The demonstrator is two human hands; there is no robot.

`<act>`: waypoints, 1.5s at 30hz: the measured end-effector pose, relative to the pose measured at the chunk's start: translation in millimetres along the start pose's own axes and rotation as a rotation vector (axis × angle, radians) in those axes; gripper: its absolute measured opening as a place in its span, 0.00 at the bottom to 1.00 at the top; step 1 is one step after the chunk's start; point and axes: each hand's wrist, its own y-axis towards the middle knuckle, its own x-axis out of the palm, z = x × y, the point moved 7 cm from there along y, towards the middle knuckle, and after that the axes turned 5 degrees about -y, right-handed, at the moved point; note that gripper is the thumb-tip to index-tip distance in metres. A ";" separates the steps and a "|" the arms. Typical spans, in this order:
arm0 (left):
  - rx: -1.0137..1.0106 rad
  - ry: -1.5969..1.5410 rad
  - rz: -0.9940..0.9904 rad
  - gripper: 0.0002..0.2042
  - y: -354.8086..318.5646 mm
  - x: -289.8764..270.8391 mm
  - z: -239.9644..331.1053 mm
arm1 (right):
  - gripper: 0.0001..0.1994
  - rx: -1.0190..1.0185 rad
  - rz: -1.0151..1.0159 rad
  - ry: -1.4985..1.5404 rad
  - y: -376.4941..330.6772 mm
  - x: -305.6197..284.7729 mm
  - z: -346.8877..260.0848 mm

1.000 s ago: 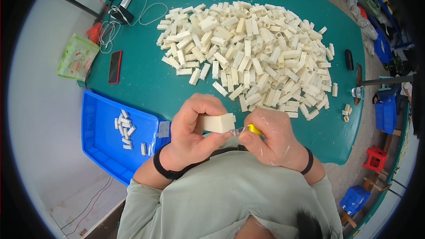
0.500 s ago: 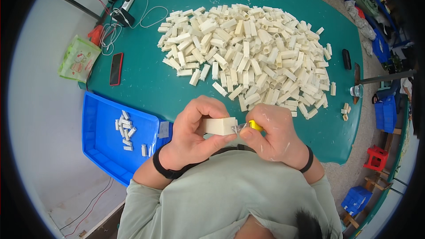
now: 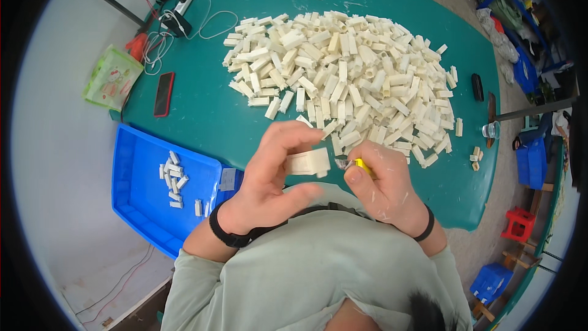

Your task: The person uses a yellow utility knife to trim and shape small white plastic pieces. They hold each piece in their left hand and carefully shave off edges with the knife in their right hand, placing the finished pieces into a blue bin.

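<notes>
Block (image 3: 309,162), cream and square-sided, sits within the left hand (image 3: 262,182), thumb and forefinger spread off it; I cannot tell the hidden fingers' grip. The right hand (image 3: 387,187), apart, clamps a yellow-handled metal-bladed knife (image 3: 364,167) just beside the block.

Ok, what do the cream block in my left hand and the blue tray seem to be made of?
Cream block: probably matte plastic; even colour, smooth faces, exact type unclear. Blue tray: likely moulded plastic, satin finish; uniform colour, rounded corners.
</notes>
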 end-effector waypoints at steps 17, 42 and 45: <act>0.240 0.149 0.031 0.20 -7.5 -1.0 12.1 | 0.15 -0.139 -0.005 -0.127 -6.1 2.6 -17.7; 0.093 -0.006 -0.134 0.12 1.8 8.0 1.7 | 0.17 -0.012 0.039 -0.092 4.9 -3.0 7.9; 0.048 -0.143 -0.087 0.13 3.8 1.5 -5.1 | 0.17 0.000 -0.014 -0.037 2.4 -3.4 6.1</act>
